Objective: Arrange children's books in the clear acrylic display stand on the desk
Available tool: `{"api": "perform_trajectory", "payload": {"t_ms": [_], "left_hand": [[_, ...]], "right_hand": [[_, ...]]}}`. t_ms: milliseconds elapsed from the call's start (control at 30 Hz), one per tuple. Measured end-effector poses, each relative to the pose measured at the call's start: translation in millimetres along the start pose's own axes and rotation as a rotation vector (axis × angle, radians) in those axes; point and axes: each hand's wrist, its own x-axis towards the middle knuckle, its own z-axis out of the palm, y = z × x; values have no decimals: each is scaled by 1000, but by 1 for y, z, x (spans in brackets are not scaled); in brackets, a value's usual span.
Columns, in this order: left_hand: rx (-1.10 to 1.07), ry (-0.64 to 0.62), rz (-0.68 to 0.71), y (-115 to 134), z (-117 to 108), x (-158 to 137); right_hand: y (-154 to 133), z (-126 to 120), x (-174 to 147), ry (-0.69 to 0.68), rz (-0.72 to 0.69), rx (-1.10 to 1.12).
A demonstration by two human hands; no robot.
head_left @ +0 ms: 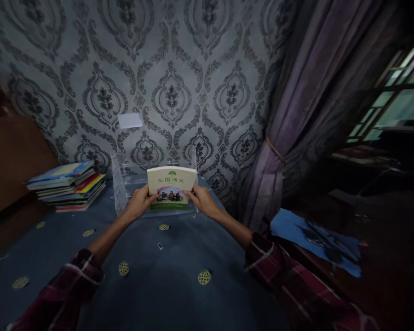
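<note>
A thick paperback book (170,186) with a cream and green cover and a picture on it is held upright between my two hands. On its left edge, my left hand (140,201) grips with the thumb over the front cover. My right hand (202,200) grips the right edge the same way. Just behind and around the book stands a clear plastic bin (120,184), against the patterned wall. Whether the book's lower edge touches the bin cannot be made out.
On the left is a stack of books (67,186) beside a brown box (14,161). A dark blue tablecloth (141,294) covers the table. To the right hang a tied purple curtain (274,161) and, lower down, a blue cloth (313,236) with dark items on it.
</note>
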Motion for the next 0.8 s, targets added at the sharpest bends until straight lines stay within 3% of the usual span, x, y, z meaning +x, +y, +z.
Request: {"api": "perform_trajectory", "payload": {"t_ms": [233, 567, 800], "left_hand": [[-28, -44, 12, -5, -6, 0], [-249, -69, -155, -28, -2, -31], [-314, 38, -219, -41, 16, -42]], "right_hand": [[-3, 3, -2, -9, -10, 12], [-14, 42, -28, -5, 35, 51], [-10, 51, -30, -8, 48, 21]]}}
